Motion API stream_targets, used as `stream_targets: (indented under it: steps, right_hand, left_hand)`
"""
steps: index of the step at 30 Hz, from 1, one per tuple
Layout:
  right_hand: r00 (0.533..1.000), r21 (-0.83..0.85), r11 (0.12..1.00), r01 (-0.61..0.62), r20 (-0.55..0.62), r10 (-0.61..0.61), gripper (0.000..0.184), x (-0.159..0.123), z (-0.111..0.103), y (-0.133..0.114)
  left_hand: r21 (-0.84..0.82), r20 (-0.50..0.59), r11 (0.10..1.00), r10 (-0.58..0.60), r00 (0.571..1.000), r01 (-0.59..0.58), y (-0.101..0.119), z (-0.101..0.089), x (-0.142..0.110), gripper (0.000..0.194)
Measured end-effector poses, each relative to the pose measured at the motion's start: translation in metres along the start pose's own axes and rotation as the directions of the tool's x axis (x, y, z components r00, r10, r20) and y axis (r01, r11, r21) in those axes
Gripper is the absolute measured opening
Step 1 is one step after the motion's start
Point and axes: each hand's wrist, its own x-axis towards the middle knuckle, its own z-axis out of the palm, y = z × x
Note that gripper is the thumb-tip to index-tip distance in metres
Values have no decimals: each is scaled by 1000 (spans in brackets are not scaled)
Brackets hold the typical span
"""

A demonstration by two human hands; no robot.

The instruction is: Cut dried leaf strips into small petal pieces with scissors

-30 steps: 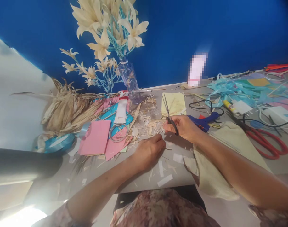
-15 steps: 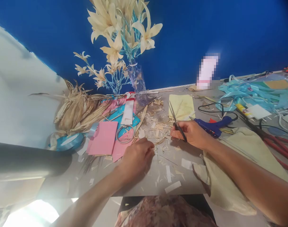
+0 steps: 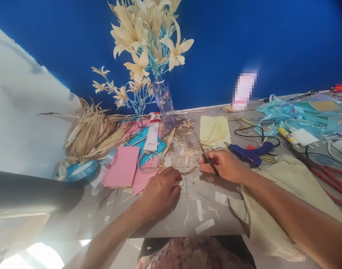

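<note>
In my right hand (image 3: pixel 222 164) is a pair of dark-handled scissors (image 3: pixel 206 156), blades pointing up and left over the scraps. My left hand (image 3: pixel 165 188) rests low over the table with its fingers pinched together. A small pale strip (image 3: pixel 178 183) shows at those fingertips; whether it is paper or husk I cannot tell. Thin wires and cut husk bits (image 3: pixel 187 151) lie between and beyond the hands. Close to my left hand are a coil of silvery wire (image 3: pixel 148 161) and pink card pieces (image 3: pixel 122 166).
Pale husk flowers (image 3: pixel 175 52) stand in a clear bottle (image 3: pixel 165 108) at the back. Dried husks (image 3: pixel 89 130) and blue ribbon (image 3: pixel 82 170) lie left. Rightward are yellow paper (image 3: pixel 215 130), a blue glue gun (image 3: pixel 250 153), a cream cloth (image 3: pixel 285 194) and red-handled pliers (image 3: pixel 330 179).
The pale strip now shows at my left fingertips, where it was not plain before. My right hand has shifted slightly left, and the scissor blades lean further left. The whole view has shifted a little.
</note>
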Motion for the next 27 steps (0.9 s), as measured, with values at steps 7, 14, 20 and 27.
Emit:
stream_targets:
  steps: [7,14,20,27]
  right_hand:
    - [1000,-34,999,22,9,-22,27,-1,2,1]
    - [999,-56,998,10,37,-8,25,-2,5,-3]
    - [999,74,997,-5,40,2,25,-8,10,-8]
    - [997,304,953,-21,80,-4,33,-17,22,-22]
  left_hand:
    - [-24,10,1000,-2,1000,2,-5,3,-4,16]
    - [159,26,982,103,994,-106,-10,7,-7,23]
    - [-371,-79,928,2,997,-32,-2,-5,-5,14]
    - [-844,-3,536,-50,999,24,28,-9,20,13]
